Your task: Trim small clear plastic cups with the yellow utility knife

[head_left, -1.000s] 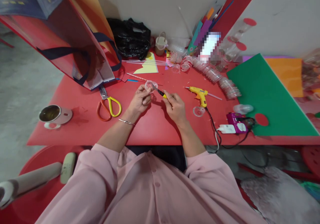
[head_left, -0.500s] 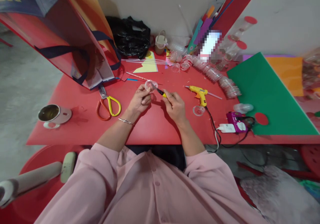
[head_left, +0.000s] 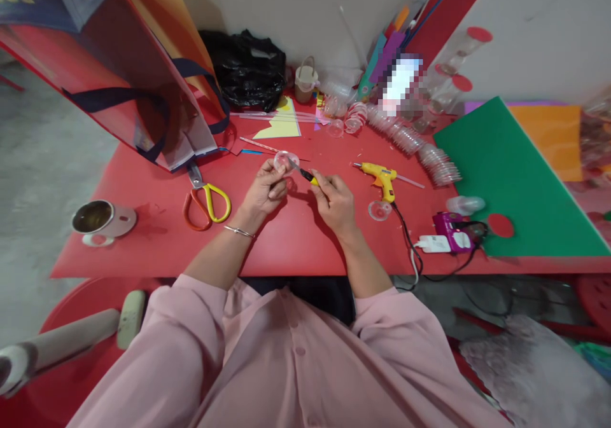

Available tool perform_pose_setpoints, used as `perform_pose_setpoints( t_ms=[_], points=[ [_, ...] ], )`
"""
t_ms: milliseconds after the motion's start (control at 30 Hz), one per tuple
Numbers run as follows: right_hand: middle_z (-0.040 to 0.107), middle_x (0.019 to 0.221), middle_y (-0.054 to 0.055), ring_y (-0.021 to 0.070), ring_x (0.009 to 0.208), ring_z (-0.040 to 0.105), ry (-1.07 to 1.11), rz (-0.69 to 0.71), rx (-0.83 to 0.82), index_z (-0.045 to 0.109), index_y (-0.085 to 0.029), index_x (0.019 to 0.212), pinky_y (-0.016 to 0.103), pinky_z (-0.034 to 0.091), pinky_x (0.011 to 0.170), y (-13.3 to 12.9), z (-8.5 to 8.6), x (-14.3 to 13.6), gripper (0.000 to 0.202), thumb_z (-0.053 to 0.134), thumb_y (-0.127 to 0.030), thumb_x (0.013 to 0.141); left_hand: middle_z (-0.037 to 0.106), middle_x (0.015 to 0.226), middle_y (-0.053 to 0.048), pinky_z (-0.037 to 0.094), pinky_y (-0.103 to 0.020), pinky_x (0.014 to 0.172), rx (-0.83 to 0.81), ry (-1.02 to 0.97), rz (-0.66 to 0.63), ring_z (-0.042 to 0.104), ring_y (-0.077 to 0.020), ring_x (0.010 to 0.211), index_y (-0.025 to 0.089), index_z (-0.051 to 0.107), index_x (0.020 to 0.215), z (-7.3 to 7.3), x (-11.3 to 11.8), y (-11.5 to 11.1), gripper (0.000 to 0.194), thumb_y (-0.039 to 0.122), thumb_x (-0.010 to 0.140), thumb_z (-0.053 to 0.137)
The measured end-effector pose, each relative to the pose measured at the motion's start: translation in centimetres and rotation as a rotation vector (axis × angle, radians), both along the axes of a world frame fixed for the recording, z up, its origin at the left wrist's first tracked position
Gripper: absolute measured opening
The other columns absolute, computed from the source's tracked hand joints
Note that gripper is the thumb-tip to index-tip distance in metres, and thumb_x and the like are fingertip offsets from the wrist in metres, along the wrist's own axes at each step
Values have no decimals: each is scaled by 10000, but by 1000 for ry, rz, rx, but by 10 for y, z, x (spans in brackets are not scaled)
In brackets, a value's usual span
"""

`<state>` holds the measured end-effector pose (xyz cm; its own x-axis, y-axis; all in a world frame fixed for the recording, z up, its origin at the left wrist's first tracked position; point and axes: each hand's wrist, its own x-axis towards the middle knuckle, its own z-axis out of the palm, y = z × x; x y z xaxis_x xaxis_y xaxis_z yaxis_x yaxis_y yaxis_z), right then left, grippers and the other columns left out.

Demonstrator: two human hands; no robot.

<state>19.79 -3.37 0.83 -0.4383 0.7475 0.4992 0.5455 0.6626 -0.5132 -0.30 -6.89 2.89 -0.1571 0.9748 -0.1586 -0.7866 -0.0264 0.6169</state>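
Head view: a red bench (head_left: pixel 286 243) is set against a pale wall. A small clear plastic cup (head_left: pixel 286 160) is pinched in the left hand (head_left: pixel 267 189), raised just above the bench. A small tool w/ yellow-black handle (head_left: pixel 308 176) is gripped in the right hand (head_left: pixel 334 202), its metal tip laid against the cup. Scissors (head_left: pixel 206 200) lie left of the hands; a yellow glue gun (head_left: pixel 380 177) lies to the right, w/ another clear cup (head_left: pixel 379 210) just beside it.
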Motion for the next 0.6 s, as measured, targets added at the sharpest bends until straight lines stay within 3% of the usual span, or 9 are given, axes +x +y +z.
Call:
perform_pose_setpoints(
  t_ms=[400, 600],
  points=[
    [628, 969, 64, 184, 883, 595, 10, -1, 2, 634, -307, 1439, 328, 504, 851, -1, 4, -1, 420, 466, -421, 1072, 735, 833, 23, 141, -157, 318, 28, -12, -29, 267, 28, 310, 183, 541, 802, -9, 1, 1, 235, 96, 839, 756],
    [636, 1006, 64, 173, 889, 604, 41, 18, -2, 619, -314, 1453, 315, 506, 854, -1, 1, -2, 422, 471, -417, 1072, 732, 824, 30, 174, -146, 316, 32, -53, -14, 265, 22, 309, 179, 559, 786, -3, 0, -1, 200, 57, 865, 696]
  ],
)
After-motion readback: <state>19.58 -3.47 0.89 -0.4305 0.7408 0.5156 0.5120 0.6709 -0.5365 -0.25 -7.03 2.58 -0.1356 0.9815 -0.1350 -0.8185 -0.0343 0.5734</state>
